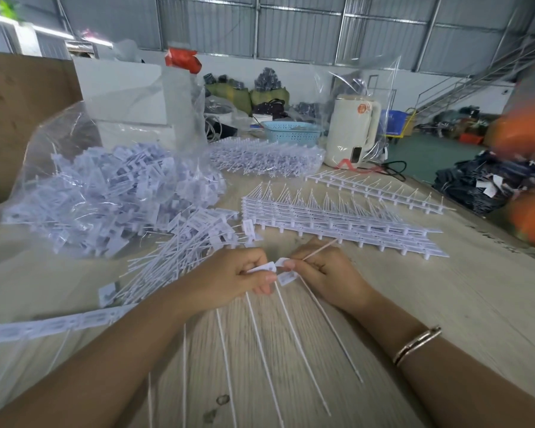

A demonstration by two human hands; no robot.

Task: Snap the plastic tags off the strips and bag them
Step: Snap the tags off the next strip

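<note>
The left hand (229, 273) is curled round the end of a white tag strip (62, 324), thumb pressed on the tag at the break. The right hand (325, 273) faces it, fingertips nearly touching, pinching a single tag (286, 278) with a thin stem poking up between its fingers. Long white tails hang from both hands toward the viewer, and the rest of the strip runs out to the left across the pale wooden surface (445, 288).

Just beyond the left hand lies a loose heap of separated tags (179, 242), spilling from the mouth of a clear plastic bag (105, 186) already well filled with them. Beyond the right hand sits a stack of unbroken strips (337, 220) — one more strip (374, 186) lies apart behind it, and another bagged bundle (266, 157) farther back. A cream kettle (352, 131) and a blue basket (291, 131) stand at the far edge. The right wrist wears a bracelet (416, 345).
</note>
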